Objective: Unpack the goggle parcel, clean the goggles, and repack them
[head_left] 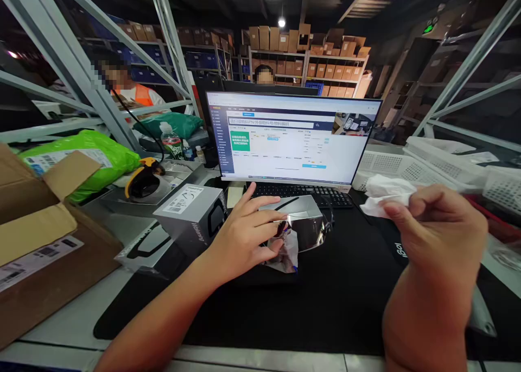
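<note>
My left hand reaches over the middle of the desk, its thumb and nearest fingers closed about the left end of mirrored shield glasses; the other fingers are spread. Part of that grip is hidden. Below the thumb, against the glasses, is a crumpled clear-and-white plastic wrapper. Directly behind the glasses sits an open grey box. On the right, my right hand is raised and pinches a crumpled white tissue between thumb and fingers, apart from the glasses.
Printed grey eyewear boxes and an open cardboard carton stand on the left. A monitor and keyboard are behind. White baskets line the right. A black mat covers the desk. Two people are beyond.
</note>
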Available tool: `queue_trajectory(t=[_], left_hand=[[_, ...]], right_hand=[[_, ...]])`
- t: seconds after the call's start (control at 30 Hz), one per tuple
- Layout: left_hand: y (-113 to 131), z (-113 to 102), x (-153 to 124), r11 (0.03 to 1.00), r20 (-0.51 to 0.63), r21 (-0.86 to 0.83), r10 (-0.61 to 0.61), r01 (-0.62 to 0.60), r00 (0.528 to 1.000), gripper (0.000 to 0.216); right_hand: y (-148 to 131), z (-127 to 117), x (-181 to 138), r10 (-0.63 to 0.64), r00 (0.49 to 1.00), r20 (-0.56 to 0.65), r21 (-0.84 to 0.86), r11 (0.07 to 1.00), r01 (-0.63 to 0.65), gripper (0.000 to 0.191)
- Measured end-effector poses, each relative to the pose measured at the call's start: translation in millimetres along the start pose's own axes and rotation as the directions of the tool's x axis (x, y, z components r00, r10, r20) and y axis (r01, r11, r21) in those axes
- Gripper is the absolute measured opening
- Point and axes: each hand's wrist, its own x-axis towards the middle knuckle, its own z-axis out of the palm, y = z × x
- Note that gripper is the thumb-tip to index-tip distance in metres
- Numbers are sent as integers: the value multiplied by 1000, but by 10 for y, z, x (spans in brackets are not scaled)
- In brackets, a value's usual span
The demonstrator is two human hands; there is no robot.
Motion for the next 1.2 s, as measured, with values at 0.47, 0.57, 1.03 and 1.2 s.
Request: queue_trajectory(t=[0.47, 0.57, 1.03, 1.2], left_hand=[[108, -25, -30, 984, 268, 65, 143, -166, 953, 3], [101, -55, -23, 982, 295, 50, 160, -182, 942, 4], [276, 29, -67, 978, 269, 1, 202, -210, 942, 9], [343, 113, -62, 940, 195, 91, 306, -328, 932, 13]], right_hand=[[-80, 519, -183, 126, 430, 894, -25, 973, -231, 45], [-37, 422, -81, 120, 298, 947, -49, 971, -234, 47], [-250, 406, -220, 171, 303, 937, -104, 969, -223, 42], [-435, 495, -464, 237, 456, 858, -230, 971, -72, 27]])
